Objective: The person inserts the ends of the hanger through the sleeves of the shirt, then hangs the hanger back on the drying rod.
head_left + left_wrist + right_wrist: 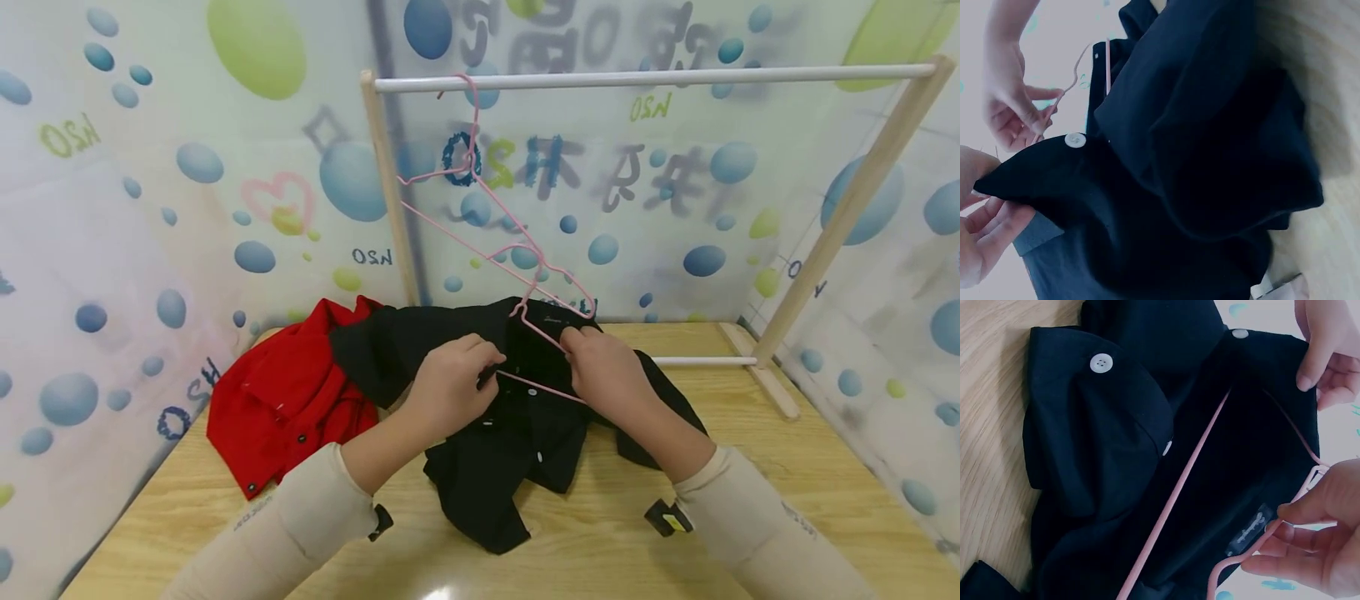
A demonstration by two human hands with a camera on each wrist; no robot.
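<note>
A black shirt (487, 492) with white buttons lies spread on the table, its neck opening raised. My left hand (450, 379) pinches the shirt's front edge near the collar, as the left wrist view shows beside a white button (1075, 140). With thumb and fingers my right hand (611, 367) grips the shoulder of a pink hanger (1175, 487). One end of that hanger runs inside the shirt, where the cloth hides it. Next to the right fingers, a dark neck label (1250, 530) shows inside the collar.
A second pink hanger (495, 196) hangs from the white rail (637, 81) of a wooden-post rack (847, 212) behind the shirt. To the left, a red garment (292, 392) lies heaped against the black sleeve. Patterned sheeting (172, 275) closes off the back and sides of the table (592, 550).
</note>
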